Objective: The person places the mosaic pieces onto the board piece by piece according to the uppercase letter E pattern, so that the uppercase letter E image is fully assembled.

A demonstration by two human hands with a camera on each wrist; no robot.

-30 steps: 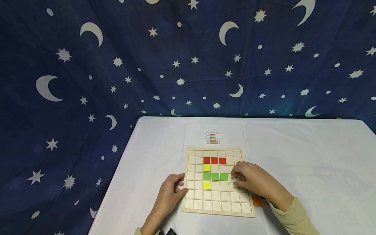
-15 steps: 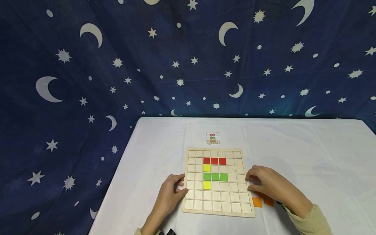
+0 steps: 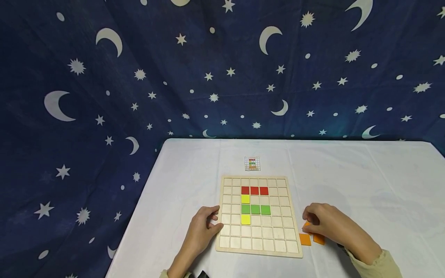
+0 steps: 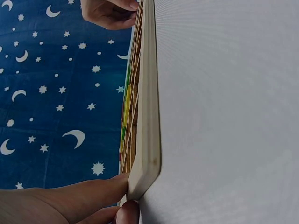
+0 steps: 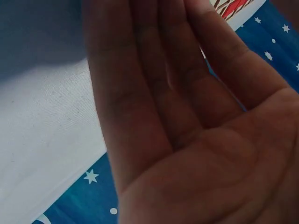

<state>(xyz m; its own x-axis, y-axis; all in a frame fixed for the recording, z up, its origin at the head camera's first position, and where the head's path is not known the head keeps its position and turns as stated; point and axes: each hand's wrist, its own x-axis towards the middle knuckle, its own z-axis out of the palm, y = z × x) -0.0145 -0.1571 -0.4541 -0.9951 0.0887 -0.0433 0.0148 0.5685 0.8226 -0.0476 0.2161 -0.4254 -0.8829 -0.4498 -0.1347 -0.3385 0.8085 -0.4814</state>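
A square wooden grid board lies on the table with red tiles, yellow tiles and green tiles set in its squares. My left hand grips the board's left edge; in the left wrist view its fingertips meet at the board's corner. Off the board's right side, my right hand is over orange tiles, thumb and forefinger apart around one partly hidden orange tile. In the right wrist view the palm and long fingers hide the fingertips' contact.
A small printed card with a coloured grid pattern lies just beyond the board. White cloth covers the table. Behind it hangs a dark blue curtain with moons and stars.
My right hand has moved from above the board's right part, back and to the right, down to the orange tiles, which now show more. The left hand has stayed at the board's edge.
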